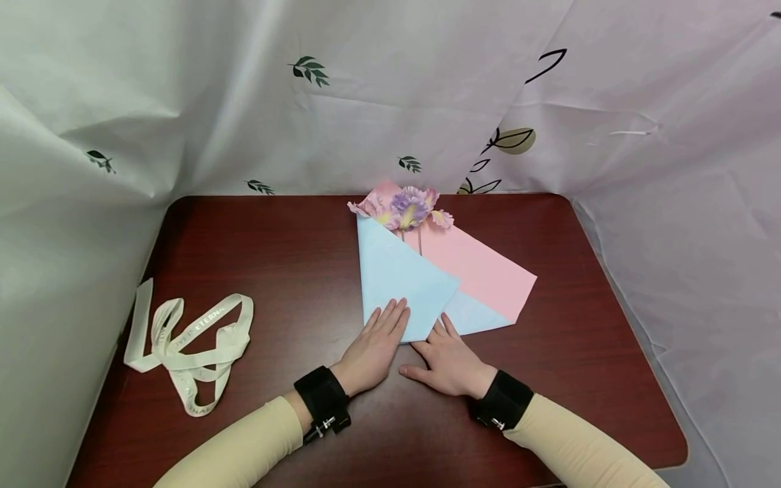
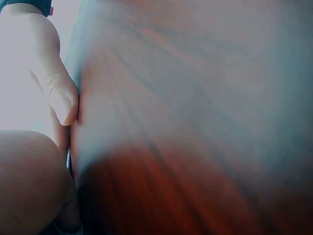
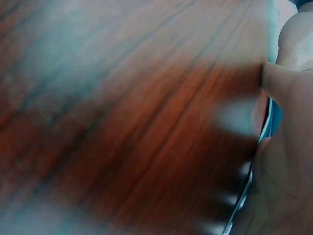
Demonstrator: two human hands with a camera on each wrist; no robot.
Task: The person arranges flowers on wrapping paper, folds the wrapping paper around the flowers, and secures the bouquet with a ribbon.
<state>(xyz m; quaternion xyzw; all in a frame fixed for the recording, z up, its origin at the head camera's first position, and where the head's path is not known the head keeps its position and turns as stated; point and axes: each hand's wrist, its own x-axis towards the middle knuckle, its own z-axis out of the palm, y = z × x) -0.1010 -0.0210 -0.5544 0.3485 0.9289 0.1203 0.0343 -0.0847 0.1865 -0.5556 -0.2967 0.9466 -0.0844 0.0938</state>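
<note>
A sheet of wrapping paper, pink on one face (image 1: 488, 271) and light blue on the other, lies on the table. Its left side is folded over as a blue flap (image 1: 399, 271) across the stems of pink and purple artificial flowers (image 1: 410, 207), whose heads stick out at the top. My left hand (image 1: 377, 349) lies on the flap's lower part with straight fingers. At the bottom edge, my right hand (image 1: 448, 359) has its fingertips by the flap's right edge, and its thumb is spread out over the table. Both wrist views show mostly tabletop, with parts of each hand at the side.
A loosely looped white ribbon (image 1: 232, 346) with printed lettering lies at the left of the dark red wooden table (image 1: 293, 271). Pale cloth (image 1: 366, 129) with leaf prints hangs behind the table and along both sides.
</note>
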